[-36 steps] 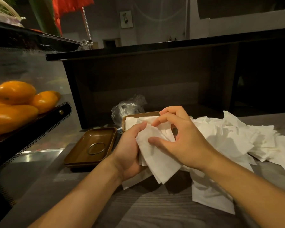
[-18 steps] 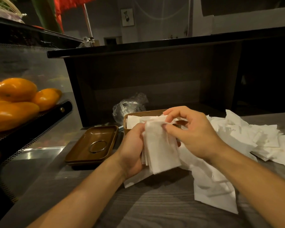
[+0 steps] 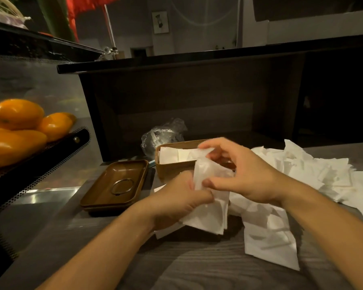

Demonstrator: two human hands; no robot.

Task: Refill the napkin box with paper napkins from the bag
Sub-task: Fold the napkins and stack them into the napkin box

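At frame centre both hands, left (image 3: pixel 176 204) and right (image 3: pixel 245 174), pinch a napkin stack (image 3: pixel 210 206) upright, seemingly to square it for the napkin box (image 3: pixel 172 166) just behind

I stand at a grey wood-grain counter (image 3: pixel 197 268) in dim, warm light. Ahead of me a dark raised bar shelf (image 3: pixel 197 57) runs across its far edge. Beyond it, a pale wall carries a small framed picture (image 3: pixel 160 21); a red cloth (image 3: pixel 88 5) hangs upper left.
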